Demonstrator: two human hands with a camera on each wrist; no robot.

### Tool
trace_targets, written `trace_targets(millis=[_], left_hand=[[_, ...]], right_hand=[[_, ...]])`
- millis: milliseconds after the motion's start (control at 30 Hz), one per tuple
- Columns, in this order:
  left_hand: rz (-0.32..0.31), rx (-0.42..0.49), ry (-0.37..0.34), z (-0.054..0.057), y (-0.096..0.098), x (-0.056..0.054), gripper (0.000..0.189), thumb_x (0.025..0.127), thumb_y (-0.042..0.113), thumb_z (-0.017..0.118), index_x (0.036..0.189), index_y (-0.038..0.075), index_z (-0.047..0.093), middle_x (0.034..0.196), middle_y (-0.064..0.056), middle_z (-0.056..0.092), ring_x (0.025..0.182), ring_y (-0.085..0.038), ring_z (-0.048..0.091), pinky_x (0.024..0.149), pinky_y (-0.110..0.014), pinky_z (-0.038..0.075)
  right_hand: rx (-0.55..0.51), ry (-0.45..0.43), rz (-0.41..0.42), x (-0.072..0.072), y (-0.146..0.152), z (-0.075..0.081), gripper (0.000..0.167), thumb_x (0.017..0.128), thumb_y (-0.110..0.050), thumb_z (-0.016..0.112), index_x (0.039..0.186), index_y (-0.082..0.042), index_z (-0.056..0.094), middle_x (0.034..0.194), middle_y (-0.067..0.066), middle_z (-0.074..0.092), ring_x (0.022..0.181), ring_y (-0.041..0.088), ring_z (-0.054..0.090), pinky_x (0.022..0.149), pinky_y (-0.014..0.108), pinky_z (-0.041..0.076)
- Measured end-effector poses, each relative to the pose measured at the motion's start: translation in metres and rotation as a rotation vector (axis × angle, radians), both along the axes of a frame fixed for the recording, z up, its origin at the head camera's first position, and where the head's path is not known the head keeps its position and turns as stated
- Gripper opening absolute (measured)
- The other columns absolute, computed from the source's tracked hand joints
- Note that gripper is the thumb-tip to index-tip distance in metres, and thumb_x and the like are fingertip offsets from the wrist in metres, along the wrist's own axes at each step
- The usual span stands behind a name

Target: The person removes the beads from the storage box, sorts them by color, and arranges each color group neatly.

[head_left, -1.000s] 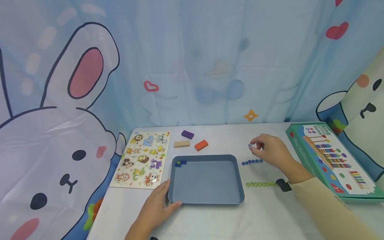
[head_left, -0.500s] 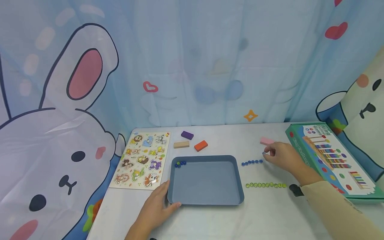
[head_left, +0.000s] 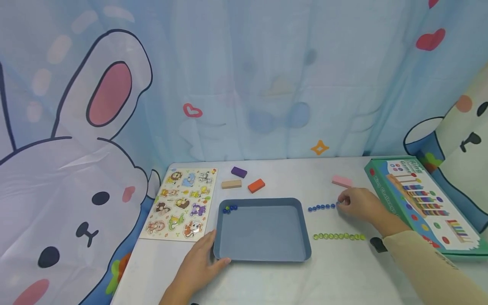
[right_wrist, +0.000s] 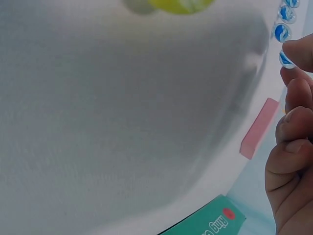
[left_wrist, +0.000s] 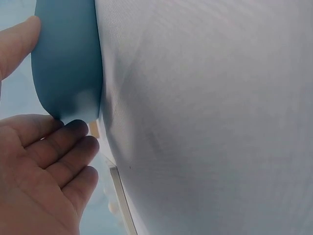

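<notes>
My right hand (head_left: 360,205) pinches a blue swirled glass marble (right_wrist: 285,59) between thumb and forefinger, at the right end of a row of blue marbles (head_left: 322,206) on the white table. In the right wrist view a small gap parts it from the neighbouring marble (right_wrist: 282,33). Nearer the front lies a row of yellow-green marbles (head_left: 339,237). My left hand (head_left: 196,262) rests against the front left corner of a blue-grey tray (head_left: 263,259), fingers along its left side and thumb at the front edge. Several blue marbles and a green one (head_left: 228,208) sit in the tray's far left corner.
A wooden animal puzzle board (head_left: 179,203) lies left of the tray. Behind the tray are purple (head_left: 239,172), tan (head_left: 231,184) and orange (head_left: 256,185) blocks. A pink block (head_left: 342,181) lies just behind my right hand, and a green game box (head_left: 427,207) stands at right.
My right hand has moved right and down with the marble, to the end of the blue row. The pink block and the whole green row came into view. My left hand stays put.
</notes>
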State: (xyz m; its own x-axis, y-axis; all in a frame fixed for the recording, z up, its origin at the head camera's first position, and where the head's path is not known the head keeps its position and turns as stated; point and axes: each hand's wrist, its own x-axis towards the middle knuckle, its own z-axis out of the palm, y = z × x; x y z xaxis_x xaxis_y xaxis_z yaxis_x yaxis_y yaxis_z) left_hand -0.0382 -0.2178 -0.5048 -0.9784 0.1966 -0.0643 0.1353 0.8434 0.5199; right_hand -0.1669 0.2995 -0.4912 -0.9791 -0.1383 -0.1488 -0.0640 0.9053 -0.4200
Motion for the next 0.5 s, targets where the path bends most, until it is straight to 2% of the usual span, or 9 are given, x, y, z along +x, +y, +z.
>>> trace_targets(millis=[500], left_hand=[[-0.002,-0.008,0.0,0.0024,0.001,0.0003,0.102,0.086,0.063,0.077,0.162,0.007,0.038,0.163,-0.015,0.047,0.15,-0.038,0.046,0.124,-0.058,0.04]], right_hand=[[0.028,-0.025,0.025,-0.0009,-0.0025,-0.0005,0.021,0.087,-0.021,0.08,0.103,-0.007,0.079,0.086,0.001,0.069,0.078,0.019,0.056,0.069,0.031,0.049]])
